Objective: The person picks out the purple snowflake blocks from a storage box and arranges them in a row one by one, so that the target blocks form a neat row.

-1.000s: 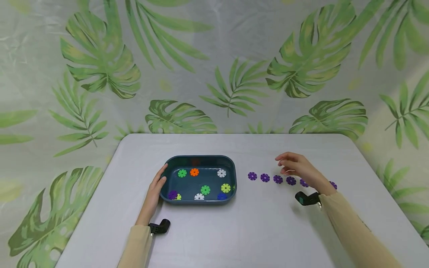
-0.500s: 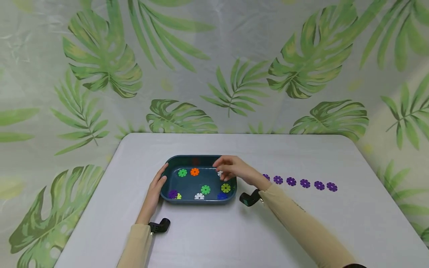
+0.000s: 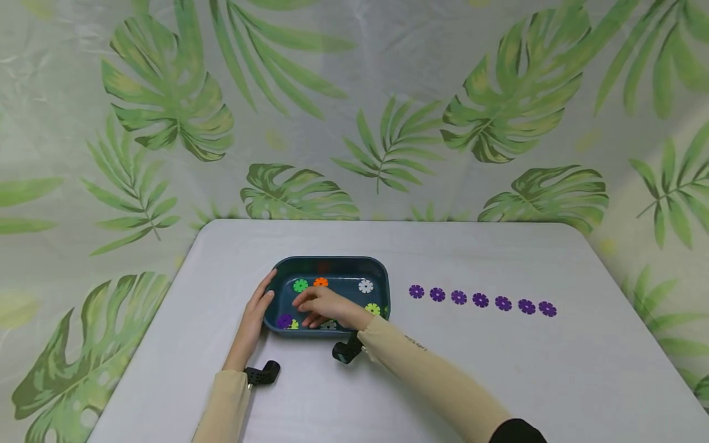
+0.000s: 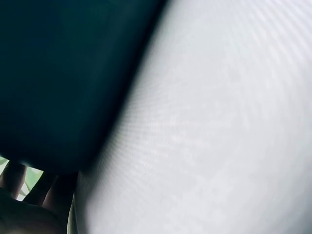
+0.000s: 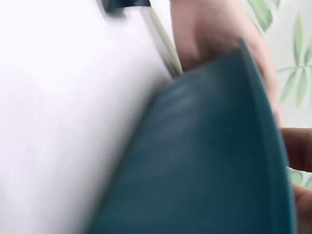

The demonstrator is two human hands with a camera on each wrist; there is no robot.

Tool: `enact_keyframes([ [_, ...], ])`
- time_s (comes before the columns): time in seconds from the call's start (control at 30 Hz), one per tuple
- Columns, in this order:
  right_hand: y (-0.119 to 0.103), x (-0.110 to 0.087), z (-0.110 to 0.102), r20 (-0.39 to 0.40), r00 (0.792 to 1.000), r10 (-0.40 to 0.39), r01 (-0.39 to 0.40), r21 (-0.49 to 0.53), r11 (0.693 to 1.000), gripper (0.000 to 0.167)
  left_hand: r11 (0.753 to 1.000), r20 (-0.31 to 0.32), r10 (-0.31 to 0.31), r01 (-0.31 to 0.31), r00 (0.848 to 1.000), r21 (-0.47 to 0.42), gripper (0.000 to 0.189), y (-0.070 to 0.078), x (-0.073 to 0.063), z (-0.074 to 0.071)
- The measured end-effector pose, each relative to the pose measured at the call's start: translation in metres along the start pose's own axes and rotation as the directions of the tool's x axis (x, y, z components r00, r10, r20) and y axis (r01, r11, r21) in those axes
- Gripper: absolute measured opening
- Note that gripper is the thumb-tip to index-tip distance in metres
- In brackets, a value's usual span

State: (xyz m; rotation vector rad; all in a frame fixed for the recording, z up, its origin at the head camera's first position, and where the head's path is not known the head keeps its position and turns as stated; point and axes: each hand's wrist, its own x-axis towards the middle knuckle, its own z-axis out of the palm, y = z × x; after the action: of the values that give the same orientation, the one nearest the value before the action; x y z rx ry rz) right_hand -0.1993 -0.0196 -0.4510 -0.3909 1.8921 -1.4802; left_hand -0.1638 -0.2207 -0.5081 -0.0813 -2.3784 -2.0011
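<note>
My left hand [image 3: 255, 314] rests along the left side of a dark blue rectangular tray [image 3: 338, 258], its fingers extended against the outer wall. In the left wrist view, the fingers [image 4: 41, 192] touch the end of the tray. My right hand [image 3: 331, 306] is over the inside of the tray, fingers loosely bent with nothing visible between them. Near its fingertips, at the tray's front left, a purple notched disc [image 3: 284, 321] overlaps a yellow one [image 3: 294, 325]. Green [image 3: 300, 285], orange [image 3: 320, 282] and white discs [image 3: 365, 286] lie farther back. The right hand covers other discs.
A row of several purple notched discs [image 3: 480, 300] lies on the white tabletop [image 3: 471, 252] to the right of the tray. Behind the table hangs a leaf-patterned cloth [image 3: 388, 80]. Each wrist carries a small black camera [image 3: 347, 349].
My right hand has moved left from above the purple row, over the tray's right side, to its front left interior. The left hand has stayed at the tray's left side.
</note>
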Motion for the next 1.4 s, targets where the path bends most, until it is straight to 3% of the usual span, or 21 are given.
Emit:
enact_keyframes([
  [0.4, 0.001, 0.023, 0.031, -0.071, 0.997, 0.037, -0.036, 0.012, 0.999, 0.021, 1.000, 0.025, 0.007, -0.007, 1.000, -0.023, 0.047, 0.034, -0.009, 0.004],
  [0.8, 0.001, 0.025, 0.037, -0.071, 0.997, 0.028, -0.032, -0.057, 0.998, 0.019, 1.000, 0.023, 0.004, -0.004, 1.000, -0.029, 0.047, 0.035, -0.010, 0.004],
  [1.03, 0.004, 0.026, 0.037, -0.095, 0.995, 0.009, -0.024, -0.156, 0.988, 0.010, 1.000, 0.030, 0.004, -0.004, 1.000, -0.029, 0.047, 0.034, -0.010, 0.004],
  [1.4, 0.002, 0.018, 0.021, -0.106, 0.993, -0.051, 0.046, -0.054, 0.997, 0.012, 0.999, 0.033, -0.010, 0.011, 0.999, -0.032, 0.048, 0.036, -0.011, 0.004],
])
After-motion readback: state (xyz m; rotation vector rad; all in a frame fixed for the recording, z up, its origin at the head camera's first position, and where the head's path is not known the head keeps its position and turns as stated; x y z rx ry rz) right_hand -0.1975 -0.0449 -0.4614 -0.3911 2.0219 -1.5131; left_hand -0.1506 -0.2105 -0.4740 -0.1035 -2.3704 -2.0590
